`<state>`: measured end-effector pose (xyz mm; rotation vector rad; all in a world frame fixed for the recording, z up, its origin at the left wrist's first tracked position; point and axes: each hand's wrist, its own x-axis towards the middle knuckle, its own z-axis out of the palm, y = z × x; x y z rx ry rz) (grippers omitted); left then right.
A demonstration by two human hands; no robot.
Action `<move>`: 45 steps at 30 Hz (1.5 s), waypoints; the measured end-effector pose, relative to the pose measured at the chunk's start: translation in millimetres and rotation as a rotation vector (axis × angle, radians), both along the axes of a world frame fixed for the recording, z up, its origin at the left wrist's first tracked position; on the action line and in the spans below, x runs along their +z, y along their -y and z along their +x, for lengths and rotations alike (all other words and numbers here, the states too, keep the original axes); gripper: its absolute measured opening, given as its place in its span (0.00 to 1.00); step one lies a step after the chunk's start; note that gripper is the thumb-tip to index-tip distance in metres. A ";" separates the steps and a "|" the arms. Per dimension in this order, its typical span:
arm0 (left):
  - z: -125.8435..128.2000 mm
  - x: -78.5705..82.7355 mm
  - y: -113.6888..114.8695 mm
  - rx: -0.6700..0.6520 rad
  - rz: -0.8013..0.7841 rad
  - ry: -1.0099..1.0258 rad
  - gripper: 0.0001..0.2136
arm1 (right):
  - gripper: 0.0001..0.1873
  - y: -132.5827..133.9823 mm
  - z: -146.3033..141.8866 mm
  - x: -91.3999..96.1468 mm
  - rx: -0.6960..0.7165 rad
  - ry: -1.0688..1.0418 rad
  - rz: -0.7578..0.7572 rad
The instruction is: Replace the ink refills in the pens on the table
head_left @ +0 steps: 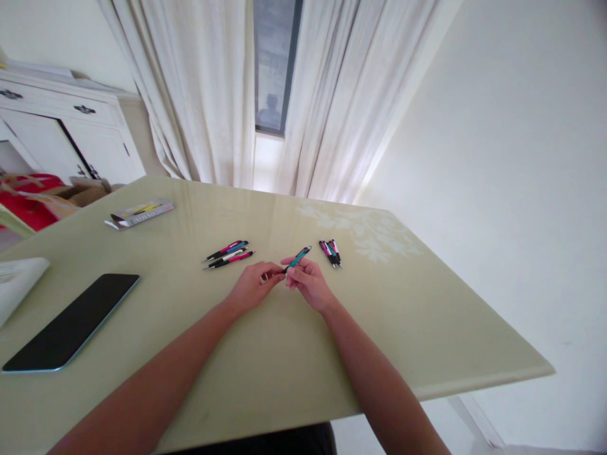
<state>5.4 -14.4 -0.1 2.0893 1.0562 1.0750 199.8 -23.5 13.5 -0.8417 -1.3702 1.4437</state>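
Above the middle of the table (pixel 284 354), my two hands meet at a teal pen (pixel 298 256) with a black grip. My right hand (pixel 309 281) is closed round its barrel, the clip end pointing up and to the right. The fingers of my left hand (pixel 258 282) are pinched at the pen's black lower end; the tip itself is hidden. To the left of my hands lies a group of pens (pixel 230 254) in pink, blue and white with black grips. A second cluster of pens (pixel 331 253), pink, teal and white, sits to the right.
A dark tablet (pixel 73 322) lies on the left of the table, beside a white object (pixel 19 278) at the edge. Farther back is an opened pen box (pixel 141 213). Curtains (pixel 203 95), a white cabinet (pixel 71 126) and a wall (pixel 512 158) surround the table.
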 end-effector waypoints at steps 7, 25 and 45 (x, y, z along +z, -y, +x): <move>-10.2 2.5 -11.5 0.119 0.011 -0.101 0.14 | 0.22 -19.0 23.0 -0.9 -0.436 0.288 0.169; -24.0 -1.2 -17.5 0.224 0.094 -0.277 0.10 | 0.20 -39.2 94.8 -9.2 -1.005 0.919 0.289; -16.0 2.1 -12.7 0.181 0.068 -0.101 0.22 | 0.14 -21.8 36.5 -5.7 -0.187 0.504 0.272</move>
